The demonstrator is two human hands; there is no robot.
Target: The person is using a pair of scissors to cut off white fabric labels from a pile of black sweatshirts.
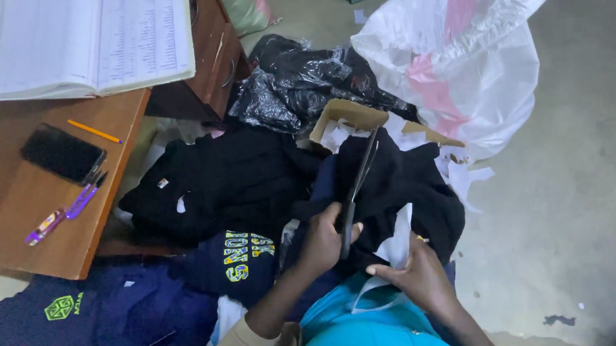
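My left hand [325,238] is wrapped around the handles of a big pair of black scissors [358,187], blades pointing away from me, close together as far as I can tell. They lie over the black garment [403,188] bunched on my lap. My right hand [416,274] is pinching a white strip of fabric [398,246] that sits just right of the scissor handles, on the near edge of that garment. Past the blade tips there's a cardboard piece [351,113] with white scraps on it, then a crinkly black plastic bag [294,80] and a white sack [473,53]. Off to my left, the wooden desk [36,206] has a phone [62,152], a pencil [94,131] and purple pens [65,212] near its front edge.
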